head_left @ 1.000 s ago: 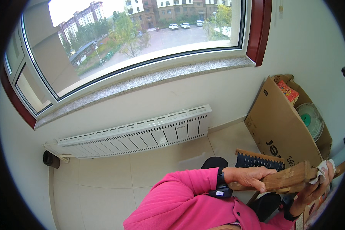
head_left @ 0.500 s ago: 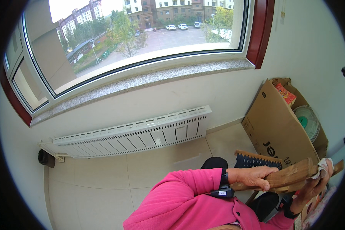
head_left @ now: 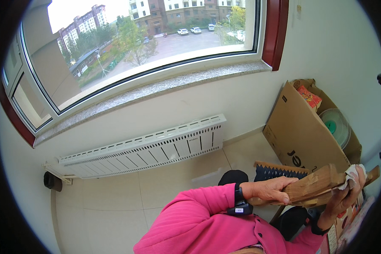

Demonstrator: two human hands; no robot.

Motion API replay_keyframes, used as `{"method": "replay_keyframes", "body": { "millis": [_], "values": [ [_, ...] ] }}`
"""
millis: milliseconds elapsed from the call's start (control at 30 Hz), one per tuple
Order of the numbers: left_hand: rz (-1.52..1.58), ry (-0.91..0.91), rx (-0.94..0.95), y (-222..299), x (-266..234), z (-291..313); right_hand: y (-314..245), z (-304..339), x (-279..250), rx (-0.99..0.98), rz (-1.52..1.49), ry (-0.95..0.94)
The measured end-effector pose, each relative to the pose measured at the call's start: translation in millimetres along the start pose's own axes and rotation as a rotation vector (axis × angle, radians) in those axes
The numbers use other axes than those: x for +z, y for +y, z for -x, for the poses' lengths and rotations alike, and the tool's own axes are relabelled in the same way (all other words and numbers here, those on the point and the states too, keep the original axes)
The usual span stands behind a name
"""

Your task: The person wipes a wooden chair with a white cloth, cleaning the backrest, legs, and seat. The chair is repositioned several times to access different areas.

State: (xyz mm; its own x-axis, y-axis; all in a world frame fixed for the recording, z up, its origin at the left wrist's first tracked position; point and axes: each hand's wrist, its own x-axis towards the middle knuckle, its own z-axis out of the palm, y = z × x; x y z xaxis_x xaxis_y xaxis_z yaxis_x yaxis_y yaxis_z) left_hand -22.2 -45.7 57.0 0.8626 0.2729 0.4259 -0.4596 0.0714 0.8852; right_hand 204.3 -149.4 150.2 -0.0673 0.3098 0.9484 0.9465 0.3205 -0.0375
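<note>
At the lower right I hold a piece of woodwork made of thick brown bars (head_left: 311, 184), tilted with its far end up to the right. My left hand (head_left: 271, 190) is closed round its near end, the thumb lying on the wood. At the other end, my right hand (head_left: 347, 197) presses a crumpled white cloth (head_left: 352, 174) against the wood, fingers curled round it. Just behind lies dark blue strap webbing (head_left: 275, 173) strung along a wooden bar (head_left: 283, 167); whether it joins the piece I hold, I cannot tell.
A big open cardboard box (head_left: 300, 131) stands against the wall, with a fan (head_left: 336, 127) and a red packet (head_left: 309, 97) in it. A white radiator (head_left: 148, 148) runs below the granite windowsill (head_left: 156, 86). A dark object (head_left: 52, 181) sits by the radiator's pipe.
The whole view has shifted a little. My right hand and the cloth sit slightly higher at the wood's end; my left hand keeps its grip.
</note>
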Motion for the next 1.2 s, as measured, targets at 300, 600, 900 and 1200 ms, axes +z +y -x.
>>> {"method": "replay_keyframes", "body": {
  "millis": [300, 600, 900, 1200],
  "values": [
    [-0.107, -0.009, -0.012, 17.1, -7.2, -6.8, -7.2, -9.8, -1.0, -0.036, 0.038, -0.072],
    [-0.423, 0.199, 0.206, 16.6, 3.1, -11.4, -7.6, -22.2, 4.2, -0.034, -0.028, -0.081],
    [-0.483, 0.422, 0.173, 22.5, 13.5, -17.5, 14.0, -23.9, 6.9, -0.03, -0.03, -0.069],
    [-0.52, 0.48, 0.268, 14.2, 9.6, -22.4, 95.7, -5.8, -9.0, 0.094, 0.012, 0.03]
  ]
}}
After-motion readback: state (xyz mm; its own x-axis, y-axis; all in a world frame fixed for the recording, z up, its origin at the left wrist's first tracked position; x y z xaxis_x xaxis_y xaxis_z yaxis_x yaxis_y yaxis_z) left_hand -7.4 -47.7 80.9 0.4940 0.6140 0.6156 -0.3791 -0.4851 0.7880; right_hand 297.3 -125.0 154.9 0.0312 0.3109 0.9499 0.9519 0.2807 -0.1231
